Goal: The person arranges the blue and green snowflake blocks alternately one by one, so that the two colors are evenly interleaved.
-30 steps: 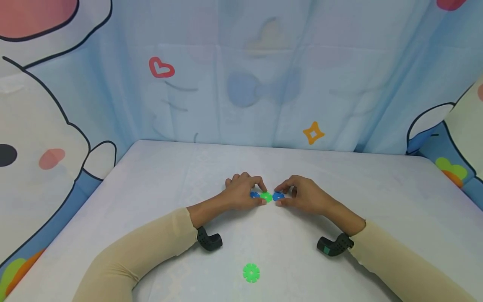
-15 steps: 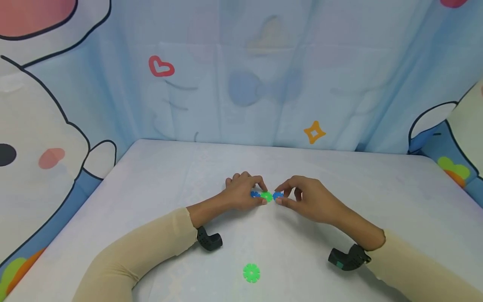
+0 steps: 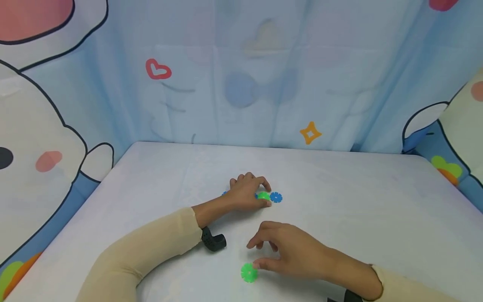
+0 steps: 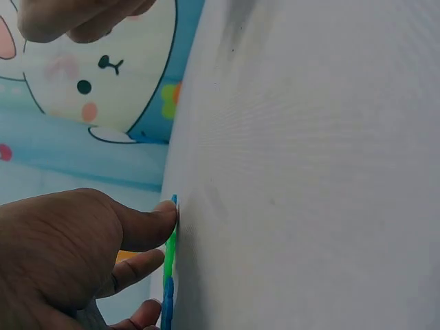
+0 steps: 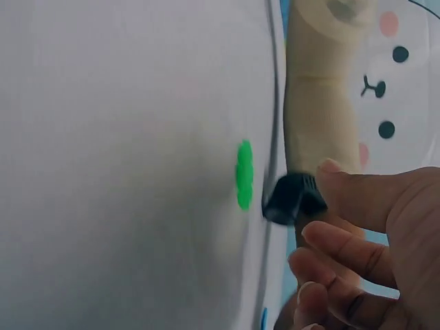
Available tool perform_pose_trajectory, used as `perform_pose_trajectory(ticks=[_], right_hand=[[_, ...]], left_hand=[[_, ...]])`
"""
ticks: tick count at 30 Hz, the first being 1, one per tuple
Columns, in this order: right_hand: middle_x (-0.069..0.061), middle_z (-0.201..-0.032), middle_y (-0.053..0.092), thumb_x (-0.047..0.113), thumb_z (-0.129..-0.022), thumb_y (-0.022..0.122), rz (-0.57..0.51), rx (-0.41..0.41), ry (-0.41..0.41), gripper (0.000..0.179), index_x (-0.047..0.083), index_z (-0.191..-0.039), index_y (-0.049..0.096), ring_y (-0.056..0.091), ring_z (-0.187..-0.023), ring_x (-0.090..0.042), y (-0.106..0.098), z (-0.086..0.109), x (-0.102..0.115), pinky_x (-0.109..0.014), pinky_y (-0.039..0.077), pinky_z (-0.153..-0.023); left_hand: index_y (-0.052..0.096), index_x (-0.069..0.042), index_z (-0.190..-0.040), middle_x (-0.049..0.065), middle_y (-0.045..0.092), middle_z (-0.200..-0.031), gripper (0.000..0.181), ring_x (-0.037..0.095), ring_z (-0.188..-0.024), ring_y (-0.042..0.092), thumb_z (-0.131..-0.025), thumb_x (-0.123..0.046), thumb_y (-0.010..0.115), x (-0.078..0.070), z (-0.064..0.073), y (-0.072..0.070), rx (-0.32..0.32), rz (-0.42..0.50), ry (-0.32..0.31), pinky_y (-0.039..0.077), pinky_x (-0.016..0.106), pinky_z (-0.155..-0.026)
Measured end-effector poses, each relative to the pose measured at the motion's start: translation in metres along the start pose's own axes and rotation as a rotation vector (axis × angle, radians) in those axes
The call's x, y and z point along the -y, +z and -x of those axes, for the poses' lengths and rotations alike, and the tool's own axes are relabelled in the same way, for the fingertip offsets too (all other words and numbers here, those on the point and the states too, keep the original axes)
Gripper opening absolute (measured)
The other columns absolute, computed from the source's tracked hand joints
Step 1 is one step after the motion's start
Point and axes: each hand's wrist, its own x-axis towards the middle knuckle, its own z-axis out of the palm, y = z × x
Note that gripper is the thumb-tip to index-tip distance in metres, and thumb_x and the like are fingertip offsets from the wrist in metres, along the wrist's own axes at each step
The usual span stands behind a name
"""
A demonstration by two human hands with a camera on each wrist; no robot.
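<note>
My left hand (image 3: 247,193) holds a green notched disc (image 3: 263,195) in a row on the white table, thumb at its near edge and index finger at its far edge. A blue notched disc (image 3: 276,197) joins the row on the right; bits of blue show on the left, mostly hidden by the hand. In the left wrist view the row is edge-on, with the thumb (image 4: 151,227) against it. Nearer the front, my right hand (image 3: 294,251) holds nothing, fingers parted. Its thumb overlaps the edge of a loose green notched disc (image 3: 247,273), which lies flat.
A white cloth (image 3: 339,188) covers the table. Behind it hangs a light blue curtain (image 3: 203,105) with cartoon prints. Both wrists carry black camera mounts, the left one (image 3: 214,241) near the middle of the table.
My right hand has let go of the blue disc at the row's right end and come toward me, to the loose green disc. The left hand stays at the row.
</note>
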Motion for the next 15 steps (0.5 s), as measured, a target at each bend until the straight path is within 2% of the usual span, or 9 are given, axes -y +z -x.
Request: perform_pose_trajectory(ticks=[4, 11, 15], right_hand=[[0.020, -0.100, 0.058, 0.041, -0.084, 0.076, 0.015, 0.034, -0.048, 0.032, 0.029, -0.113, 0.070, 0.048, -0.073, 0.002, 0.011, -0.001, 0.006, -0.016, 0.043, -0.067], [0.022, -0.103, 0.056, 0.043, -0.082, 0.078, 0.057, 0.069, -0.094, 0.034, 0.029, -0.112, 0.070, 0.055, -0.099, 0.005, 0.023, -0.004, 0.005, -0.023, 0.049, -0.087], [0.021, -0.103, 0.055, 0.041, -0.081, 0.080, 0.055, 0.087, -0.089, 0.035, 0.028, -0.112, 0.071, 0.052, -0.091, 0.007, 0.024, -0.005, 0.004, -0.019, 0.047, -0.080]], left_hand=[[0.062, -0.032, -0.120, 0.005, 0.054, -0.127, 0.038, 0.023, -0.119, 0.046, -0.087, -0.047, 0.071, -0.005, -0.002, 0.002, -0.001, -0.012, 0.000, 0.031, 0.042, -0.089], [0.062, -0.034, -0.119, 0.005, 0.054, -0.128, 0.035, 0.023, -0.119, 0.047, -0.088, -0.046, 0.070, -0.010, -0.005, 0.005, -0.005, -0.023, 0.002, 0.032, 0.042, -0.090], [0.063, -0.035, -0.117, 0.005, 0.054, -0.127, 0.032, 0.022, -0.119, 0.047, -0.088, -0.046, 0.070, -0.012, -0.006, 0.006, -0.012, -0.024, 0.001, 0.033, 0.043, -0.091]])
